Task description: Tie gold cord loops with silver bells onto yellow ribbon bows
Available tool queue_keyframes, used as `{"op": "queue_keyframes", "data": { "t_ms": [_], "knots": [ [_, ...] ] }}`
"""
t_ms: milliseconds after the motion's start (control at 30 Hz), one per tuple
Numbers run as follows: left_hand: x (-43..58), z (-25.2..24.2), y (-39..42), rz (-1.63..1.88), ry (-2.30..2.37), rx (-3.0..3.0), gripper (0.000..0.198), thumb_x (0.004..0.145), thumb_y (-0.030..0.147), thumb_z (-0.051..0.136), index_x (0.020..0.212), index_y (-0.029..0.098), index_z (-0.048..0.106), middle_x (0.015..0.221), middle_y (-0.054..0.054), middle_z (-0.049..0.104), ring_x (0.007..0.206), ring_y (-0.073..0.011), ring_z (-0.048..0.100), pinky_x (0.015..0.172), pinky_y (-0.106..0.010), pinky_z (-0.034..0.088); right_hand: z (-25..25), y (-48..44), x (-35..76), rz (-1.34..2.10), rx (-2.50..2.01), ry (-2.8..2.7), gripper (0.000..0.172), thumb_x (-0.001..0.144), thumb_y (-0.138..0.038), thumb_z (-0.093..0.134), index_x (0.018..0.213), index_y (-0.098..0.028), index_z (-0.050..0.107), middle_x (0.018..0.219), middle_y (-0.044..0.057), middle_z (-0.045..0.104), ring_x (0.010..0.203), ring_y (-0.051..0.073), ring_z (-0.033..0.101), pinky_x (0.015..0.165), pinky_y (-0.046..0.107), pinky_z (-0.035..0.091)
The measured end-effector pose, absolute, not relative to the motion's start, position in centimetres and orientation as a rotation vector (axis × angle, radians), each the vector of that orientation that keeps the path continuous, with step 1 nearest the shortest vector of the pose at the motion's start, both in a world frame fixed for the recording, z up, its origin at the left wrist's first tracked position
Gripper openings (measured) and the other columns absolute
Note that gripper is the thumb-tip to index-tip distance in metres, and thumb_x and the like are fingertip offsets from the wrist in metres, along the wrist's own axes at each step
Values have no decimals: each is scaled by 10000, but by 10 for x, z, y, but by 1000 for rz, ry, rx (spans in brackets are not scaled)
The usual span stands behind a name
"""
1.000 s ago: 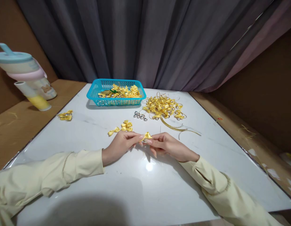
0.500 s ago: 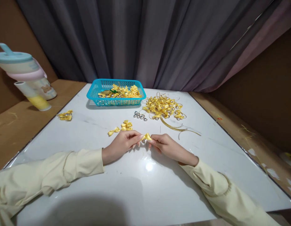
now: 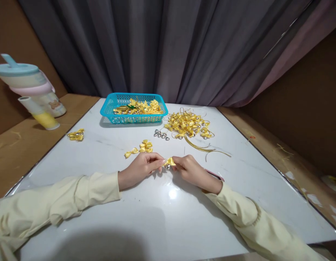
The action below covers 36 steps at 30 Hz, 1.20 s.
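A small yellow satin bow (image 3: 170, 160) is held just above the table, with a round silver bell (image 3: 168, 166) hanging under its middle. My left hand (image 3: 146, 165) pinches the bow's left side between thumb and fingers. From the other side, my right hand (image 3: 188, 168) has its fingers closed at the bow's right end; its fingertips are partly hidden. Several loose yellow bows (image 3: 145, 145) lie just beyond my left hand. Further off is a cluster of silver bells (image 3: 161, 134).
A blue perforated basket (image 3: 110, 117) of yellow bows stands at the back. Right of it are a heap of bows with bells (image 3: 186, 123) and gold cords (image 3: 197, 146). A few bows (image 3: 75, 135) lie far left, near a tumbler (image 3: 29, 85) and a yellow-wound spool (image 3: 44, 117).
My right hand has shifted slightly left and the bow has turned a little, showing more of its right loop. A thin dark-and-pink object now shows behind my right wrist.
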<state>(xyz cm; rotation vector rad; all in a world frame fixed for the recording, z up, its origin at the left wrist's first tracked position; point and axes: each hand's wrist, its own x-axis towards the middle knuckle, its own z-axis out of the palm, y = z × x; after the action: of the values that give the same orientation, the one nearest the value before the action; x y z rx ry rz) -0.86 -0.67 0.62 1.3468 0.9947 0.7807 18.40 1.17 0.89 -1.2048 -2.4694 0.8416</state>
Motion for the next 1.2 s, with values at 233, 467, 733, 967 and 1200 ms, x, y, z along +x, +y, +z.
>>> {"op": "queue_keyframes", "data": {
  "t_ms": [233,467,733,967,1200],
  "knots": [
    [-8,3,-7,811,1011,1317,271,782,389,589,674,141,578,517,51,470,425,-58,352,424,-199,264,19,16,193,1732,-1103,-1924,407,917,-538,308,857,-167,465,588,-22,519,435,70,272,410,194,219],
    [-7,0,-5,821,1014,1361,296,834,398,501,715,142,591,549,34,486,445,-78,397,447,-211,326,23,6,182,1723,-1096,-1910,425,877,-541,434,696,-157,473,531,-38,490,447,61,313,440,201,245],
    [-11,4,-13,1044,1090,1658,289,890,334,440,1006,163,641,974,-67,649,895,-178,575,803,-290,436,23,3,180,1311,-1250,-1870,425,907,-486,409,632,-168,469,525,-42,479,474,78,404,517,219,331],
    [-6,7,-12,787,757,1206,349,872,368,497,1065,125,656,1012,-102,669,783,-172,633,720,-312,523,27,-4,174,1466,-1086,-1921,397,909,-481,405,765,-148,566,618,-12,543,555,94,432,538,225,325],
    [-10,10,-5,699,668,975,281,809,206,601,1073,127,659,1116,-124,651,1024,-221,603,827,-314,509,35,1,184,1688,-1092,-1676,334,835,-446,553,1027,-174,582,598,-28,508,508,85,410,436,202,250]
  ]
}}
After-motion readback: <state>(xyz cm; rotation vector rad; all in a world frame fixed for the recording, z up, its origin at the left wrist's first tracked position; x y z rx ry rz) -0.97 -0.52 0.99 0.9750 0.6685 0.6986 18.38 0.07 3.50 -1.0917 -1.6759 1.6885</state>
